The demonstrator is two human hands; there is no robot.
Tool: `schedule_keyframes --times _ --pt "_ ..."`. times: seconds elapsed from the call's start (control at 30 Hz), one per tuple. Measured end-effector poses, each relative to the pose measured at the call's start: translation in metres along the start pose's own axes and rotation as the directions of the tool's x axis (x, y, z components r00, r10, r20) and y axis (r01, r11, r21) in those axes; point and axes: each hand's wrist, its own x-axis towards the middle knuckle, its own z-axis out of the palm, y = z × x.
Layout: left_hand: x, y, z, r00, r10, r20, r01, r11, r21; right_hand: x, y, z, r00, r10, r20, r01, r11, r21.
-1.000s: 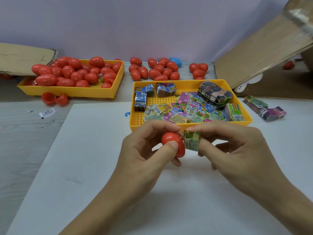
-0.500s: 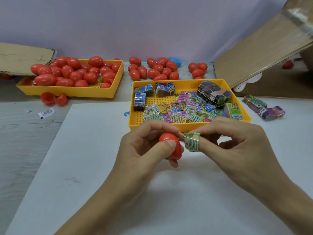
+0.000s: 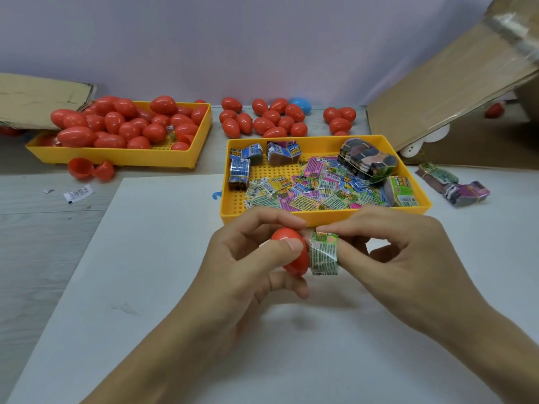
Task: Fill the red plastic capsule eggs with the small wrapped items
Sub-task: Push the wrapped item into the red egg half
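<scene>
Red capsule egg (image 3: 291, 252) at frame centre, left hand (image 3: 250, 263) curled round it, thumb on top, steadying the open side. Right hand (image 3: 399, 258) pinches a green wrapped item (image 3: 323, 253) touching the egg, probably lined up for insertion. Behind: yellow tray (image 3: 320, 218) of wrapped items; upper left, second tray (image 3: 116, 157) of eggs.

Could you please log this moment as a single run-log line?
left hand: grips red capsule egg | right hand: pinches green wrapped item beside egg | item: not yet inside
</scene>
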Motion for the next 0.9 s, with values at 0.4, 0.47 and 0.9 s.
schedule_keyframes --times 0.4,0.47,0.9 --pt "0.0017 -0.0029 -0.0028 0.995 0.095 -0.041 -0.092 0.994 0.06 -0.0045 -0.0039 0.0033 0.994 -0.012 -0.105 0.038 0.969 0.243" --pt "0.0022 -0.0024 -0.0031 0.994 0.1 -0.045 -0.098 0.994 0.051 -0.0045 -0.0039 0.0027 0.992 -0.069 -0.103 0.09 0.974 0.206" --pt "0.0004 -0.0053 -0.0035 0.996 0.083 0.022 -0.085 0.992 0.091 -0.0046 -0.0004 0.0012 0.966 -0.22 -0.136 0.229 0.972 0.057"
